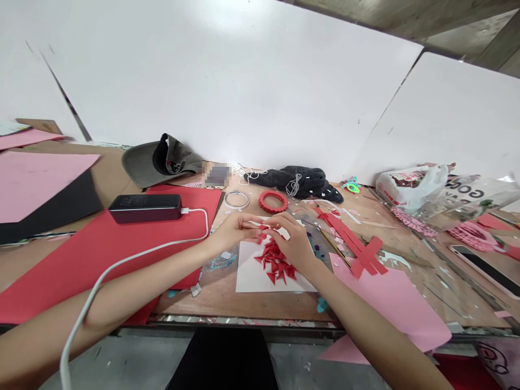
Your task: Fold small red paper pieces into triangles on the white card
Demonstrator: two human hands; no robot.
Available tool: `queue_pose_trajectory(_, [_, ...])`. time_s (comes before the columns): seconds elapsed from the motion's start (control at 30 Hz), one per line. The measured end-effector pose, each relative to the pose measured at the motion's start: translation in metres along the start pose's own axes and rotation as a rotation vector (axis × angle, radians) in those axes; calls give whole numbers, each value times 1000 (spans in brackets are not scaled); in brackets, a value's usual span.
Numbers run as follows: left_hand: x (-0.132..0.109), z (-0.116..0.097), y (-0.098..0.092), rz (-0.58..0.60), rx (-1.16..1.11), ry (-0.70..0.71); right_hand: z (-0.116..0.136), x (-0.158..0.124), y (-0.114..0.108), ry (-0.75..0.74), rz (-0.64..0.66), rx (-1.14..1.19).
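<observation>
Both hands meet above a white sheet of paper (247, 276) on the worktable. The fingers of my left hand (235, 230) are pinched on a small red folded paper piece (262, 235). From the other side, my right hand (293, 241) grips the same piece with thumb and fingers, which partly hide it. Just below them a pile of small pointed red folded paper pieces (278, 265) lies on the white sheet. Behind the hands is a red ring (273, 201) with a ridged edge, beside a roll of clear-looking tape (236, 200).
On the left, a black power bank (146, 208) with a white cable rests on red paper (81, 254); a grey cap (162, 160) sits behind. Red strips (353, 244), a pencil-like stick (335, 246), pink paper (390, 303), a phone (485, 271) and plastic bags (414, 187) lie right.
</observation>
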State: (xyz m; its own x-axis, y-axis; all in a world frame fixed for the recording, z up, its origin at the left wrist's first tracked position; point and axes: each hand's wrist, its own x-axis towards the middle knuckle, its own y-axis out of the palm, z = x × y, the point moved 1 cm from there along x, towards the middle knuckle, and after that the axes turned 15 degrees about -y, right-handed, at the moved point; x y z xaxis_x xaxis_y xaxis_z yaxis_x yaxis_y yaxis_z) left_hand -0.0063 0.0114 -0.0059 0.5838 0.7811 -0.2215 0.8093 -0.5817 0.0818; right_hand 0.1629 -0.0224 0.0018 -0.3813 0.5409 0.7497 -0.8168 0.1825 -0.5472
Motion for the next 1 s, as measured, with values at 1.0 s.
queue_pose_trajectory(1.0, [-2, -7, -4, -78, 247, 71, -4, -1, -6, 54, 15, 44])
